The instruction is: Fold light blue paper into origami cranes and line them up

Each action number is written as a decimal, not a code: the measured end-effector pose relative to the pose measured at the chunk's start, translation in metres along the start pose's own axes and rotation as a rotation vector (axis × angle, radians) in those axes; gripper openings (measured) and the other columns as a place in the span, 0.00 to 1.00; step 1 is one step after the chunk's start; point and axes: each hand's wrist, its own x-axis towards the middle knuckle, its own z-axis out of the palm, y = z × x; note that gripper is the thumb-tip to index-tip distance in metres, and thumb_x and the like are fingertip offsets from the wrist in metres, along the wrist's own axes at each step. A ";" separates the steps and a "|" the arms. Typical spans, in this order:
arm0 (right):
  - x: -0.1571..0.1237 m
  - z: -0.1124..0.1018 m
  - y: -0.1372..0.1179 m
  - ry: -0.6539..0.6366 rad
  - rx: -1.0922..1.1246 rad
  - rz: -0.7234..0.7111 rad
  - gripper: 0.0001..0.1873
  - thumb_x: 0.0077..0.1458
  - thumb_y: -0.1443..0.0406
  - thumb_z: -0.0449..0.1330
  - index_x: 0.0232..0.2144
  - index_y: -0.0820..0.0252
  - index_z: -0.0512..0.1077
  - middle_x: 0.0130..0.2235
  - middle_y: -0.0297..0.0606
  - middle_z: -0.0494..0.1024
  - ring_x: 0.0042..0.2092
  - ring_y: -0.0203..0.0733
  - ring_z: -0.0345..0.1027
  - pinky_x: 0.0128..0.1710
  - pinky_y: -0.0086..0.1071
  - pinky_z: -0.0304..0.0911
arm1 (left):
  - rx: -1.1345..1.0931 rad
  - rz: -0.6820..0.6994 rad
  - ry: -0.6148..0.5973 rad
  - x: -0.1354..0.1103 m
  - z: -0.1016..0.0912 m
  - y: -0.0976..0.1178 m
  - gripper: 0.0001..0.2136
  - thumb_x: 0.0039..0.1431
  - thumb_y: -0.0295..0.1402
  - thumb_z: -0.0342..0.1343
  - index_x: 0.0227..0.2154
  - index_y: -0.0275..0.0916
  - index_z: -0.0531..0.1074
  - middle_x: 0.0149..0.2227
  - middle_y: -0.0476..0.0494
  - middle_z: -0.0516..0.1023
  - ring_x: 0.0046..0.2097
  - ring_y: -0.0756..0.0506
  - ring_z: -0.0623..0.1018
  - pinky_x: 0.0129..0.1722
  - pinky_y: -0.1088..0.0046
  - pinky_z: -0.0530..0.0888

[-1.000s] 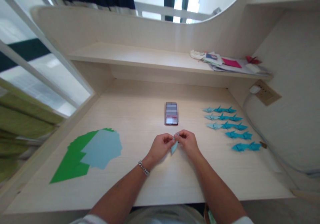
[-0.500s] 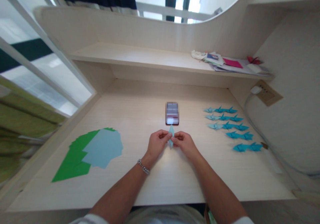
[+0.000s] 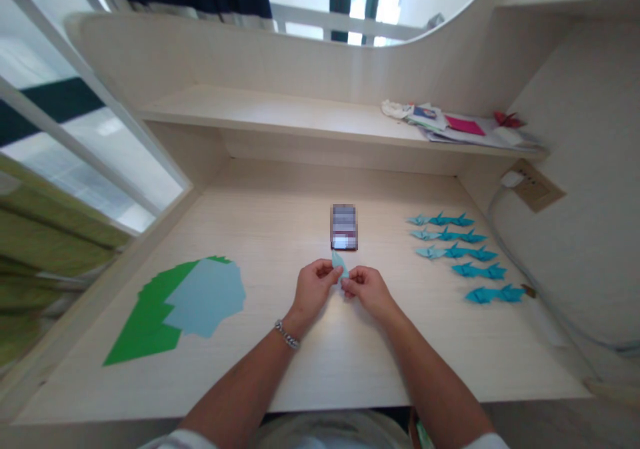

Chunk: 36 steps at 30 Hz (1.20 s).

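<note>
Pale blue paper, a small folded piece (image 3: 339,262), sits pinched between my two hands over the middle of the desk (image 3: 340,382).
My left hand (image 3: 316,285) nips its left side between thumb and fingers, a chain bracelet (image 3: 287,335) around that wrist; my right hand (image 3: 368,287) has thumb and fingertips drawn together at its lower right edge. Its pointed tip slants up and left, just by the near end of a phone (image 3: 344,225); whether they touch, I cannot tell. Well to my left, light blue sheets (image 3: 207,299) overlap green sheets (image 3: 140,335); to my right, folded blue birds (image 3: 455,251) lie in five rows.
</note>
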 end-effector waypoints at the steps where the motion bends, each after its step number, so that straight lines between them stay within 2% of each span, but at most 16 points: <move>1: 0.000 -0.001 0.000 0.011 -0.011 -0.009 0.13 0.42 0.57 0.65 0.22 0.62 0.70 0.18 0.33 0.73 0.20 0.34 0.64 0.22 0.28 0.59 | -0.029 -0.008 -0.004 0.000 0.001 -0.001 0.10 0.46 0.36 0.62 0.29 0.34 0.74 0.27 0.44 0.78 0.29 0.48 0.76 0.31 0.72 0.72; 6: 0.001 -0.006 -0.004 0.046 0.005 -0.040 0.12 0.40 0.59 0.66 0.24 0.62 0.72 0.21 0.33 0.74 0.22 0.34 0.64 0.24 0.28 0.60 | -0.155 -0.001 0.003 0.001 0.002 0.001 0.11 0.46 0.34 0.62 0.31 0.35 0.70 0.28 0.45 0.77 0.30 0.49 0.75 0.31 0.73 0.72; 9: 0.002 -0.008 -0.009 0.119 0.063 -0.044 0.13 0.40 0.58 0.66 0.25 0.62 0.72 0.22 0.34 0.74 0.24 0.36 0.66 0.25 0.29 0.61 | -0.172 0.009 0.021 0.000 0.001 0.004 0.15 0.44 0.33 0.63 0.36 0.36 0.69 0.29 0.47 0.76 0.30 0.49 0.76 0.32 0.73 0.72; 12: 0.002 -0.010 -0.012 0.207 0.168 -0.047 0.14 0.41 0.58 0.65 0.28 0.61 0.71 0.24 0.35 0.75 0.26 0.37 0.68 0.26 0.30 0.63 | -0.120 -0.008 -0.041 -0.001 0.001 0.005 0.18 0.42 0.31 0.63 0.38 0.36 0.70 0.26 0.49 0.76 0.28 0.49 0.75 0.31 0.73 0.71; 16: 0.003 -0.013 -0.011 0.281 0.159 -0.111 0.15 0.39 0.59 0.66 0.30 0.61 0.71 0.23 0.33 0.73 0.25 0.36 0.67 0.27 0.30 0.63 | -0.061 -0.035 -0.147 -0.003 0.003 0.004 0.13 0.42 0.31 0.64 0.33 0.34 0.73 0.27 0.46 0.77 0.29 0.49 0.75 0.31 0.74 0.71; 20: 0.004 -0.014 -0.011 0.289 0.100 -0.154 0.17 0.40 0.60 0.66 0.33 0.61 0.71 0.23 0.32 0.72 0.26 0.36 0.67 0.28 0.30 0.64 | -0.014 -0.034 -0.152 -0.004 0.003 0.005 0.11 0.46 0.34 0.62 0.32 0.34 0.74 0.28 0.44 0.77 0.30 0.49 0.75 0.30 0.75 0.70; 25: 0.004 -0.007 -0.011 0.275 0.186 -0.084 0.21 0.41 0.57 0.65 0.38 0.61 0.69 0.25 0.33 0.75 0.27 0.37 0.69 0.26 0.29 0.64 | -0.046 0.000 -0.078 -0.003 0.002 0.002 0.12 0.48 0.35 0.61 0.34 0.35 0.71 0.27 0.47 0.77 0.28 0.50 0.74 0.28 0.77 0.68; 29: 0.003 -0.003 -0.007 0.204 0.186 -0.062 0.20 0.38 0.60 0.68 0.34 0.61 0.70 0.27 0.35 0.76 0.28 0.37 0.69 0.25 0.28 0.63 | -0.090 0.035 -0.033 -0.003 0.002 -0.001 0.11 0.49 0.35 0.61 0.34 0.37 0.68 0.25 0.49 0.75 0.26 0.51 0.73 0.26 0.78 0.66; 36: 0.003 -0.009 -0.008 0.181 0.139 -0.109 0.14 0.40 0.61 0.66 0.32 0.61 0.73 0.27 0.35 0.76 0.28 0.37 0.69 0.27 0.29 0.63 | -0.054 0.062 -0.103 -0.007 0.005 0.004 0.10 0.50 0.35 0.60 0.35 0.36 0.70 0.30 0.45 0.78 0.31 0.48 0.76 0.32 0.74 0.70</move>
